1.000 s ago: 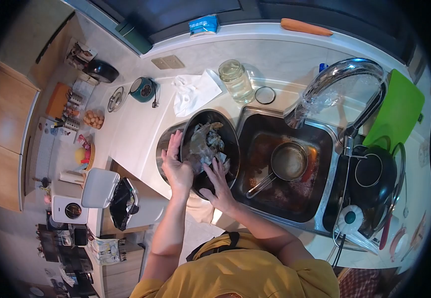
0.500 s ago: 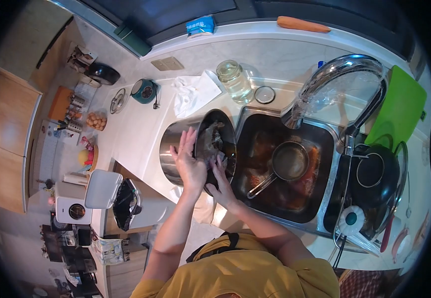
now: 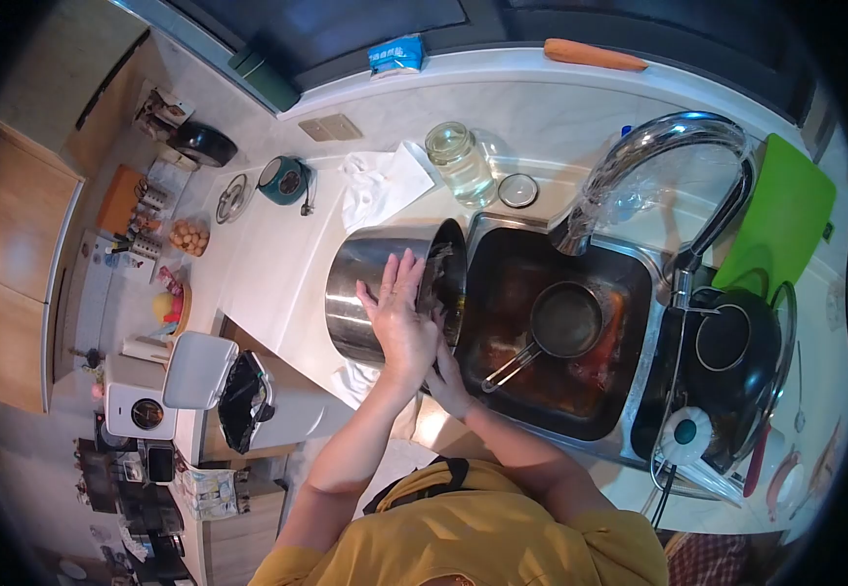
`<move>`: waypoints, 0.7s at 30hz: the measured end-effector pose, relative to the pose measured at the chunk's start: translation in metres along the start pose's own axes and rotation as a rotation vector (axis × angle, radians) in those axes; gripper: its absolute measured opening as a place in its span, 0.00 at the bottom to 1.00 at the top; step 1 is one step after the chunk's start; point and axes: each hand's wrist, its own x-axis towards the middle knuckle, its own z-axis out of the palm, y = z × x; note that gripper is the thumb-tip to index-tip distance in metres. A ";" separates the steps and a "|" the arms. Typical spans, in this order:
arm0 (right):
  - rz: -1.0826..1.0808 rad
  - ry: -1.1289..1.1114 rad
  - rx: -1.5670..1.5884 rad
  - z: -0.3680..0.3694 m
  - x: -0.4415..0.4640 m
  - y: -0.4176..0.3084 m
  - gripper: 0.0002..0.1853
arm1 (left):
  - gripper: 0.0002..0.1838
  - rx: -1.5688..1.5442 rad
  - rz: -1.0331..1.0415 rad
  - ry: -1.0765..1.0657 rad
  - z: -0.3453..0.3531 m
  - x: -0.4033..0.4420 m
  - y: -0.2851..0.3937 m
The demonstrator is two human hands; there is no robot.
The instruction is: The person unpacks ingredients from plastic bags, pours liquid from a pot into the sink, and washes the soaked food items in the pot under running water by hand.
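Note:
A large steel pot [image 3: 370, 256] is tipped on its side at the left edge of the sink, its mouth facing the basin. My left hand [image 3: 402, 314] lies on the pot near its rim, fingers stretched and spread. Just below, my right hand [image 3: 450, 379] is at the lower rim of the mouth, thumb apart from its fingers, seemingly gripping the rim. My left wrist partly covers it. Greyish, crumpled-looking contents [image 3: 440, 266] show inside the pot, mostly hidden. A small handled pan [image 3: 566, 320] sits in the sink basin [image 3: 517, 249] over reddish-brown liquid.
A chrome faucet [image 3: 673, 146] arches over the basin. Behind the pot stand a glass jar [image 3: 463, 168], its lid [image 3: 518, 189] and white paper [image 3: 385, 186]. A green cutting board [image 3: 780, 215] and dark wok [image 3: 731, 342] are at the right. An open bin [image 3: 245, 400] stands at the left.
The pot has turned so its mouth faces further towards the sink and less of the inside shows. Both hands have shifted slightly right and down with it.

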 end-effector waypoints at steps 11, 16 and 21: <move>0.177 -0.097 0.164 -0.001 -0.022 0.043 0.36 | 0.32 0.021 0.095 0.025 0.011 -0.006 0.015; 0.227 -0.059 0.175 0.000 -0.018 0.034 0.35 | 0.32 0.003 0.046 0.051 0.004 -0.005 0.007; -0.046 0.048 0.007 0.006 -0.002 -0.005 0.29 | 0.36 -0.069 -0.018 0.069 -0.013 -0.005 -0.023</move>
